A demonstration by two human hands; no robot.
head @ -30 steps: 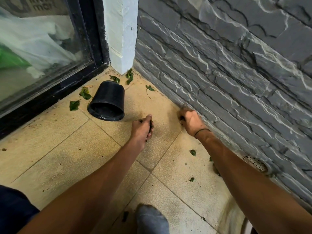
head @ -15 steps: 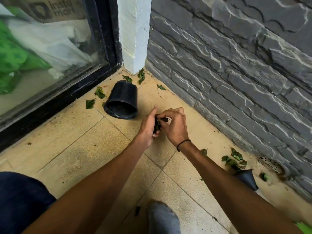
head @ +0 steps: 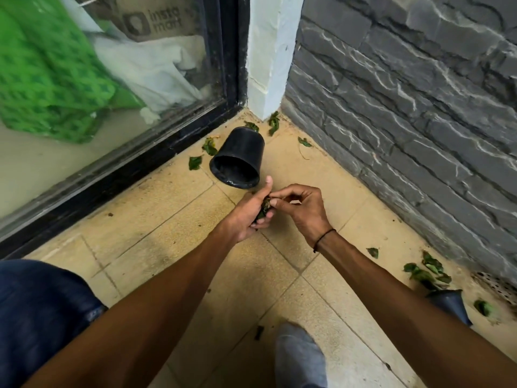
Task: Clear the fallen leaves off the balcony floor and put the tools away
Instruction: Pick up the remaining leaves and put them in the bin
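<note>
L hand [head: 253, 212] curled round a wad of leaves [head: 264, 208], thumb up; R hand [head: 300, 207] pinches into the same wad w/ thumb + forefinger, other fingers loosely bent. Both hands just above floor [head: 173, 228], near mouth of tipped black pot [head: 237, 161].

Loose leaves left: a few beside the pot by door frame, corner, and a pile [head: 426, 271] near drain [head: 496, 287] by 2nd pot [head: 450, 303].

Risks (judgement):
- Wad is small, crumpled; bits may slip out as R fingers let go → re-litter.
- Pot lies on its side; a nudge could roll it.
- Leaves by drain could wash or get pushed in.
</note>
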